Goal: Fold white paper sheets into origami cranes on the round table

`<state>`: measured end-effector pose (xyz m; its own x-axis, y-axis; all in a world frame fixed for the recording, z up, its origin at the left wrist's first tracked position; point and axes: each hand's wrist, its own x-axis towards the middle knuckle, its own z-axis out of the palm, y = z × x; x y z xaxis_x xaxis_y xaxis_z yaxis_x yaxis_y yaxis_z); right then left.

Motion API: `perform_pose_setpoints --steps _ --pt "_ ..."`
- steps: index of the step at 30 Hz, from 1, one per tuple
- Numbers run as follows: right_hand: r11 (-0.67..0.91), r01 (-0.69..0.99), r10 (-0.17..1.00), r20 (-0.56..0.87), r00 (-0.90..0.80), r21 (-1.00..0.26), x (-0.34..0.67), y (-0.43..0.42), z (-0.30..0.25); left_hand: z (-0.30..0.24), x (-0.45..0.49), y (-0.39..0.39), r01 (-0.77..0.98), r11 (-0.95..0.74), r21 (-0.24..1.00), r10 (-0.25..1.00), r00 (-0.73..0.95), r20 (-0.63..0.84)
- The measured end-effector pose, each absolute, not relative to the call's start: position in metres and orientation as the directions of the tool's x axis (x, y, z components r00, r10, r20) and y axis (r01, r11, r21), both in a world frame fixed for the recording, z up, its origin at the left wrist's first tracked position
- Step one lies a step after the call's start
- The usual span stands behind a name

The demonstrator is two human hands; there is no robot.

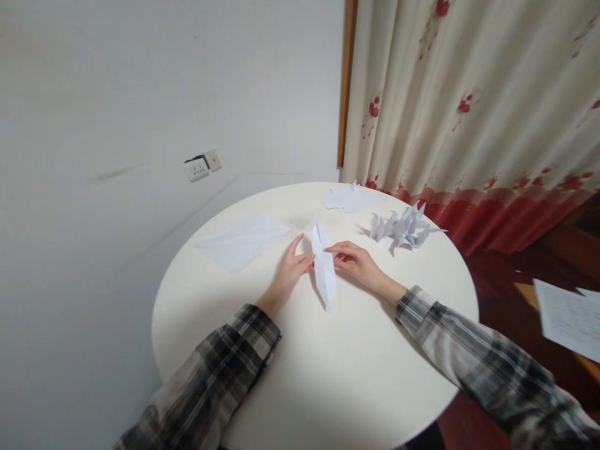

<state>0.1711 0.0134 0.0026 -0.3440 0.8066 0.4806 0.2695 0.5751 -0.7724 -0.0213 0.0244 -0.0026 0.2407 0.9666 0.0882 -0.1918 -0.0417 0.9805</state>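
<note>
A long, narrow piece of folded white paper (324, 275) stands between my two hands over the middle of the round table, pointed at its near and far ends. My left hand (293, 267) grips its left edge, fingers at the paper and thumb raised apart. From the other side my right hand (354, 261) pinches the right edge, its index finger lying on the upper face. Part of the fingertips on both sides is hidden by the paper. Left of my left hand lies a flat, creased white sheet (241, 242).
Several folded paper cranes (405, 226) cluster at the right of the white table (300, 387). More white paper (349, 198) lies at the far edge. Behind are a wall with a socket (195, 169) and a curtain (450, 125). Printed sheets (569, 319) lie off to the right.
</note>
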Motion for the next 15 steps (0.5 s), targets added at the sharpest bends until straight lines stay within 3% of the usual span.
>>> perform_pose_setpoints --steps 15 --pt "0.491 0.201 0.845 0.407 -0.346 -0.848 0.1701 0.0169 -0.0034 -0.0016 -0.0214 0.0229 -0.108 -0.077 0.991 0.953 0.284 0.105"
